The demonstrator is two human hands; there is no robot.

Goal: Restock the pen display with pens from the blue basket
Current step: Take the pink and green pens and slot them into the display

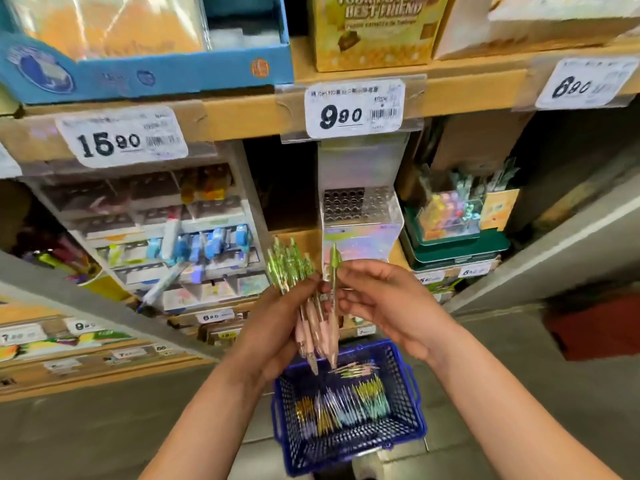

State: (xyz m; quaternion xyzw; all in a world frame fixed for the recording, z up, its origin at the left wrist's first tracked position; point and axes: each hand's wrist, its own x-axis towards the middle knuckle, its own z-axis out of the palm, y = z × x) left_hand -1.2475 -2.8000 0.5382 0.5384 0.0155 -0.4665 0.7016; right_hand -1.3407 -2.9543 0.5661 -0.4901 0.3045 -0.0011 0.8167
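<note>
Two bare hands sort green-topped pens in front of a shop shelf, with a blue basket below them.

The left hand [277, 327] has its fingers [302, 289] curled round a bundle of slim pens with green clip ends and pale pink grips [294, 268], writing tips pointing down. The right hand [388, 306] pinches a single matching green-and-pink pen [334, 271] between thumb and fingertips, upright, just right of the bundle. Just above and beyond the fingers, on the shelf, stands the pen display [360, 206], a clear plastic holder with rows of round holes and a shimmering iridescent front. Well below the fingers, on the floor, sits the blue plastic mesh basket [410, 420], holding loose pens in gold, lilac and teal [346, 407]. A white price tag reading 9.90 [353, 110] hangs on the shelf edge above the display.
</note>
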